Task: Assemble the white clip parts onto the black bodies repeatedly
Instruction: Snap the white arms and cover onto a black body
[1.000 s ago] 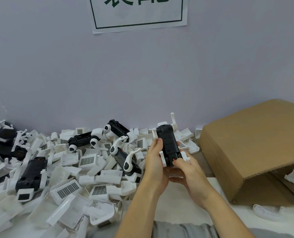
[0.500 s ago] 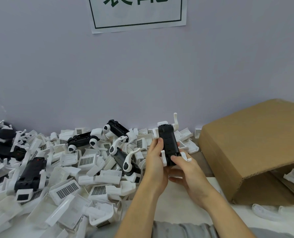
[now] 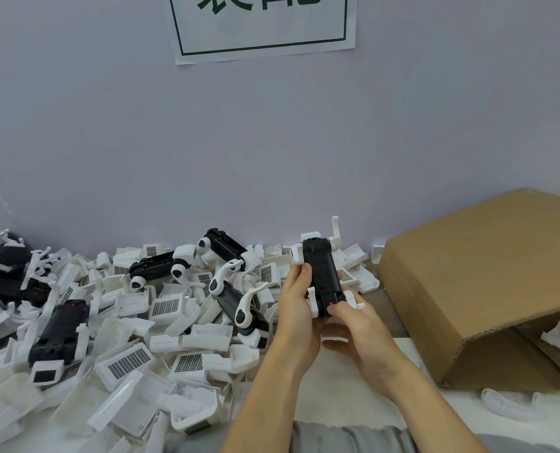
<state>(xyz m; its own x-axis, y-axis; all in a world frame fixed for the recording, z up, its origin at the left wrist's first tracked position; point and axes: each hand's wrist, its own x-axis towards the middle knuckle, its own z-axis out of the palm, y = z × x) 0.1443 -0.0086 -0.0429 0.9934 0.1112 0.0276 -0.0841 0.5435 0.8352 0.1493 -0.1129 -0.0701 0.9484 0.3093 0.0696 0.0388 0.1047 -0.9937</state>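
My left hand point(image 3: 296, 308) steadies black body point(image 3: 322, 276) upright | right hand point(image 3: 354, 331) pinches its base | exposing white clips point(image 3: 311, 297) for seating.

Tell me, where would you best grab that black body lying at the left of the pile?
Probably across the long flat sides of the black body, coming from above: it lies flat on the white parts, and its ends carry thin white clips.
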